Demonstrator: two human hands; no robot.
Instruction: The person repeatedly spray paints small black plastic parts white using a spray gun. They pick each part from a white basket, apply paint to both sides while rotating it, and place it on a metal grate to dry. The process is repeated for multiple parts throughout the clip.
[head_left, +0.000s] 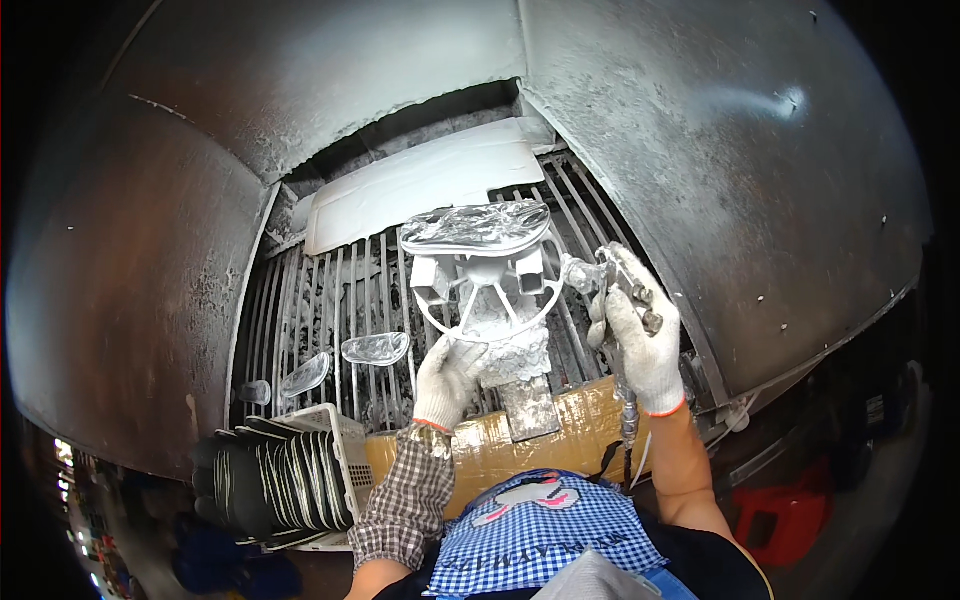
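Note:
My left hand (447,385), in a white knit glove, has its fingers closed at the near rim of a white spoked wheel (505,322). Above the wheel, square metal tubes (430,278) hold up a shiny, film-like rounded plate (475,228) with a pale edge. A crusted white block (517,357) sits beneath, over a metal bar (532,408). To the right, my right hand (648,350), also gloved, grips a spray gun (612,270) coated in residue. Its nozzle end points left, toward the wheel. A hose (628,425) hangs below it.
Dusty metal booth walls (720,150) rise around a slatted grate (350,295). A pale board (425,180) lies at the back. Shiny oval pieces (376,348) are at left, beside a white crate (350,450) of dark, pale-edged flat pieces (290,475). Taped cardboard (580,425) lines the front.

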